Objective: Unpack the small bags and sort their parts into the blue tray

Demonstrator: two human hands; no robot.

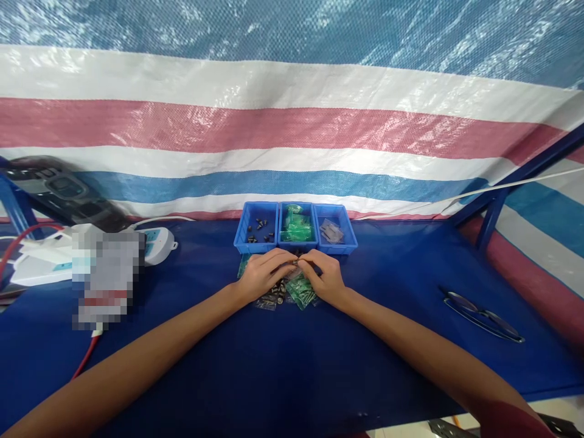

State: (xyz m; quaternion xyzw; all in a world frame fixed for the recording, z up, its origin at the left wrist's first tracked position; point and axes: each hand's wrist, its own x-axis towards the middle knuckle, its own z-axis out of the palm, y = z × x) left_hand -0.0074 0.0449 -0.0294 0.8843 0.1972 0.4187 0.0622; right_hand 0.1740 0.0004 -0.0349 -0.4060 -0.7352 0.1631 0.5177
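My left hand (264, 274) and my right hand (325, 277) meet in front of the blue bins, fingertips pinched together. Between them is a tiny part, too small to make out. Under and around my fingers lies a pile of small dark metal fittings (275, 297) and green-printed plastic bags (302, 293) with small parts inside. My fingers hide some of the pile. Behind it, the left blue bin (240, 234) holds several metal fittings, the middle blue bin (281, 213) holds green bags, and the right blue bin (350, 237) holds small clear bags.
A pair of glasses (483, 315) lies at the right on the blue tabletop (283, 371). To the left are a white power strip (159, 244), a blurred-out object (112, 274) and a red cable (86, 356). A striped tarp (292, 128) hangs behind, beside a blue frame post (490, 219).
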